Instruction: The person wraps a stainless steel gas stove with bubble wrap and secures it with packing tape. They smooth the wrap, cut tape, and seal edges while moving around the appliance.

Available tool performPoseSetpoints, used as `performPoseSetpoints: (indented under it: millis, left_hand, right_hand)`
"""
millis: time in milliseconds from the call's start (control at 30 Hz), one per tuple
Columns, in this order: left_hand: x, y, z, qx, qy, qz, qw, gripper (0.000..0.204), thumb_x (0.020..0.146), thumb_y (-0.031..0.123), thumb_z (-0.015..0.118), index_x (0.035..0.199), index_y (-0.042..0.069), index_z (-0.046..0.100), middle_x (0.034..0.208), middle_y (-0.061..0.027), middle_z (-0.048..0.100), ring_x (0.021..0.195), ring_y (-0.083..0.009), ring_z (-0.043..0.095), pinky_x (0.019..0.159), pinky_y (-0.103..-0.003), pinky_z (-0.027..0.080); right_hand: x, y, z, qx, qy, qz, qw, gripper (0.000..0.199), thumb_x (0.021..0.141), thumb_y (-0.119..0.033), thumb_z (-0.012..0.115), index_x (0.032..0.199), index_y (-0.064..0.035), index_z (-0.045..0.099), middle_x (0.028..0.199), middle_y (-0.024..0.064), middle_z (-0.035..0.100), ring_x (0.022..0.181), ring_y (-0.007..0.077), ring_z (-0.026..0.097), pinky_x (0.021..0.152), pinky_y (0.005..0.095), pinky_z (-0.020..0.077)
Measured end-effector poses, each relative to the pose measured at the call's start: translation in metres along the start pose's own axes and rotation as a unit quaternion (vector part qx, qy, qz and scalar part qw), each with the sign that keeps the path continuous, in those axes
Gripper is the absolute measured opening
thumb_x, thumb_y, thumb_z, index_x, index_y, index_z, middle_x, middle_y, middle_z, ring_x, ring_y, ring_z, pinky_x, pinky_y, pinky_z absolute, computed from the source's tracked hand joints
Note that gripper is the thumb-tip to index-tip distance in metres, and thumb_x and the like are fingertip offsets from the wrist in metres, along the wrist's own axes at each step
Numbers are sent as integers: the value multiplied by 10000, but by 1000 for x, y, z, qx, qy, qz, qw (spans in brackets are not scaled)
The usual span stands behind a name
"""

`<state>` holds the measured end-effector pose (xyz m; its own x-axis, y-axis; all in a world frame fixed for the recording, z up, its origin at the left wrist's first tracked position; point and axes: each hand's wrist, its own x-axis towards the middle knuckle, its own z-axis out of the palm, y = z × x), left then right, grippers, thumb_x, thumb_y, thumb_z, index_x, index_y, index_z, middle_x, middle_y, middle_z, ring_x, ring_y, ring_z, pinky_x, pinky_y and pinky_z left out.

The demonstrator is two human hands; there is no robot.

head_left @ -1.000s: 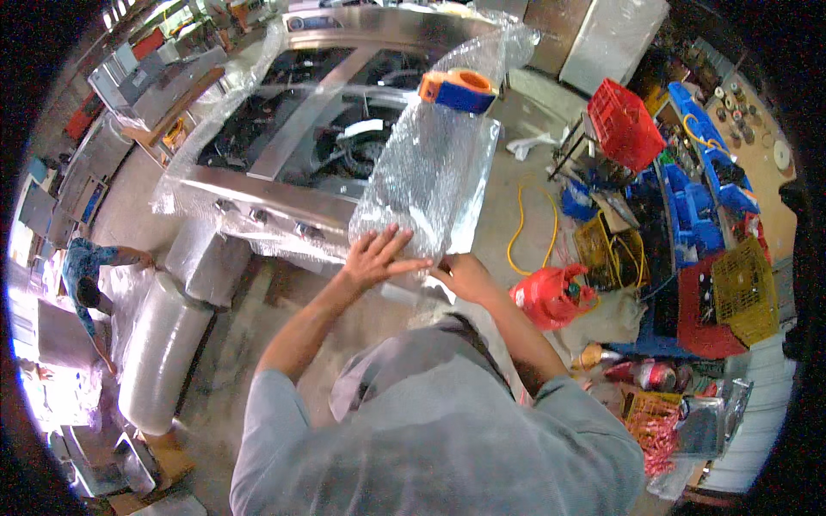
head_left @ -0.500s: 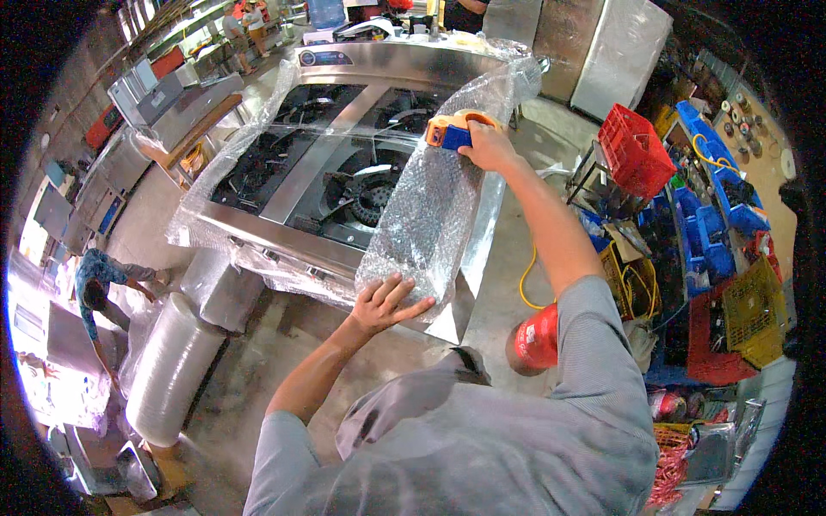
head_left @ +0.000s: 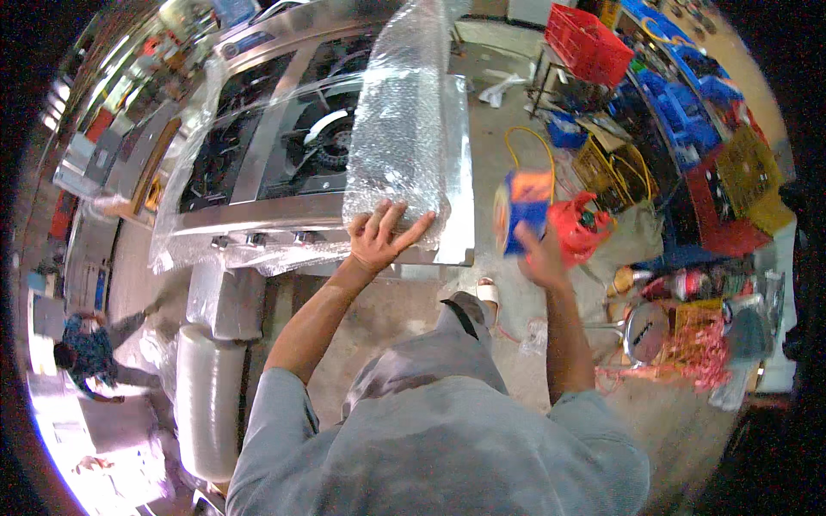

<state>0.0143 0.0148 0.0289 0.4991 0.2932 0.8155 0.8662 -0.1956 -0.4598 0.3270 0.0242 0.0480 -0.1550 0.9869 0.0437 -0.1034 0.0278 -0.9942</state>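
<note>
A stainless steel gas stove (head_left: 284, 211) with black burners stands before me, partly covered by bubble wrap (head_left: 396, 129). My left hand (head_left: 383, 236) lies with fingers spread on the near end of the bubble wrap strip, at the stove's front right corner. Off the right side of the stove, my right hand (head_left: 544, 256) grips a blue and orange tape dispenser (head_left: 525, 206), both smeared by motion. Knobs (head_left: 255, 240) line the stove's front edge, with loose wrap around them.
A red gas cylinder (head_left: 581, 228) with a yellow hose stands right of my right hand. Behind it are a red crate (head_left: 589, 43) and blue bins (head_left: 675, 107). Left of me lies a large wrap roll (head_left: 209, 400); a person (head_left: 90, 353) bends beyond it.
My right hand has drawn the tape dispenser from the bubble wrap's far part back toward me, off the stove's right side. My left hand stays on the wrap's near end. The view has shifted.
</note>
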Motion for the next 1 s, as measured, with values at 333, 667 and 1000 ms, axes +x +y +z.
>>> performPoseSetpoints:
  millis: [333,667,1000]
  left_hand:
    - [0,0,-5,-30,-14,-21,999,384,949,336,552,1317,444,575,1207,32,583,1105,-149,543,932,-359,314]
    - [-6,-5,-1,-35,-4,-14,999,421,977,298,502,1373,436,531,1257,35,577,1135,-149,542,910,-348,325]
    - [-12,-3,-2,-56,-25,-29,998,533,943,230,492,1430,445,466,1301,35,563,1167,-138,532,900,-335,354]
  right_hand:
    - [-113,88,133,-479,-55,-174,859,705,841,-444,702,1228,99,474,983,302,655,954,427,660,887,492,483]
    - [-57,96,175,-668,75,-79,736,565,828,-407,706,1112,51,536,620,96,652,599,275,683,839,423,484]
    - [-49,79,171,-661,65,35,747,692,829,-516,671,1135,88,527,806,215,696,771,360,700,909,467,475]
